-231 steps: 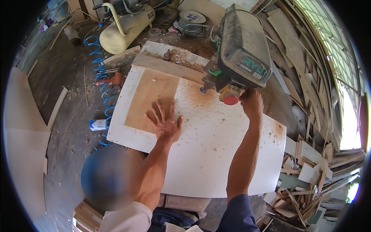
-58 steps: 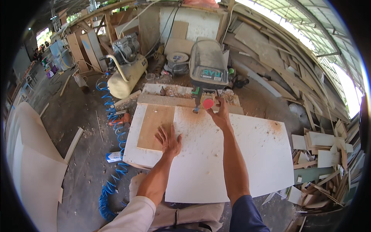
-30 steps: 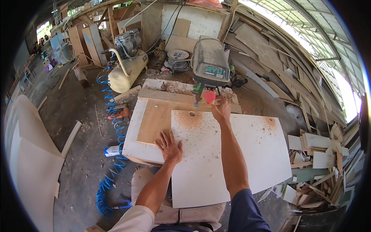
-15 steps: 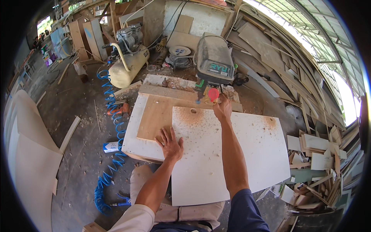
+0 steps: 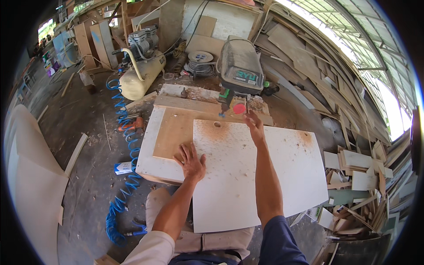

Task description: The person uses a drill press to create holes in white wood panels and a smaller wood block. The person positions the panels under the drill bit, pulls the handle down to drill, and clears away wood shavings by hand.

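A white panel [image 5: 238, 176], dusted with wood chips, lies across the bench and over my lap. It has a round hole [image 5: 217, 124] near its far left corner and a second chip-covered spot at the far right. My left hand [image 5: 191, 162] rests flat and spread at the panel's left edge, its fingertips over a brown plywood board [image 5: 170, 134]. Just short of the drill press [image 5: 240, 66], beside its red round knob [image 5: 239, 108], is my right hand [image 5: 255, 127]. Its fingers are loosely bent and parted from the thumb, with nothing seen in them.
A cream air compressor [image 5: 143, 77] stands at the far left. Its blue coiled hose [image 5: 128, 132] runs down beside the bench, past an orange power tool [image 5: 131, 124] and a small blue-white box [image 5: 123, 168]. Wood offcuts [image 5: 357, 168] are heaped to the right. A pale curved sheet [image 5: 33, 176] stands left.
My right hand has come away from the drill press slightly, toward me, and its fingers have loosened. My left hand stays on the panel. The whole view has shifted a little.
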`<action>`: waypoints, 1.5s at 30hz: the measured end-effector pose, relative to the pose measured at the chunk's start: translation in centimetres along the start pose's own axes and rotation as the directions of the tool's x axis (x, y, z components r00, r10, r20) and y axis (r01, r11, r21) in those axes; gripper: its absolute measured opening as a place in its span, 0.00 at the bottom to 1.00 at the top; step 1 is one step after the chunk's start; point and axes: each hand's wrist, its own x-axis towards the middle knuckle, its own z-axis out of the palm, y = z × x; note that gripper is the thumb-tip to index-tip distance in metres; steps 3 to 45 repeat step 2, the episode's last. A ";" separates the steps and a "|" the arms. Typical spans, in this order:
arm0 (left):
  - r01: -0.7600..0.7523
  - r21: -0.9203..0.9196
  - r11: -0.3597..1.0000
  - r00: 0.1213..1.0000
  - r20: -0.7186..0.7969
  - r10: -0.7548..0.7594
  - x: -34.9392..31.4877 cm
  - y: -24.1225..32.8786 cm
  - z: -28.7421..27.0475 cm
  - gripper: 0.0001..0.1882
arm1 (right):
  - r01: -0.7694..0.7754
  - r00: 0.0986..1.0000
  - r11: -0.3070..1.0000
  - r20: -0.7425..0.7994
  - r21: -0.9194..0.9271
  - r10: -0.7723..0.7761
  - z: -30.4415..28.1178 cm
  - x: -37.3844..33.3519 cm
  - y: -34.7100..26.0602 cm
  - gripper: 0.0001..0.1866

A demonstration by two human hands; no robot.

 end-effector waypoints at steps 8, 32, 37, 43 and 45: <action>0.013 0.017 1.000 0.999 0.033 -0.013 -0.2 -0.1 -0.4 0.43 | -0.024 0.998 0.994 -0.067 -0.106 0.017 -0.6 -2.8 0.8 0.26; 0.013 0.017 1.000 0.999 0.033 -0.013 -0.2 -0.1 -0.4 0.43 | -0.024 0.998 0.994 -0.067 -0.106 0.017 -0.6 -2.8 0.8 0.26; 0.013 0.017 1.000 0.999 0.033 -0.013 -0.2 -0.1 -0.4 0.43 | -0.024 0.998 0.994 -0.067 -0.106 0.017 -0.6 -2.8 0.8 0.26; 0.013 0.017 1.000 0.999 0.033 -0.013 -0.2 -0.1 -0.4 0.43 | -0.024 0.998 0.994 -0.067 -0.106 0.017 -0.6 -2.8 0.8 0.26; 0.013 0.017 1.000 0.999 0.033 -0.013 -0.2 -0.1 -0.4 0.43 | -0.024 0.998 0.994 -0.067 -0.106 0.017 -0.6 -2.8 0.8 0.26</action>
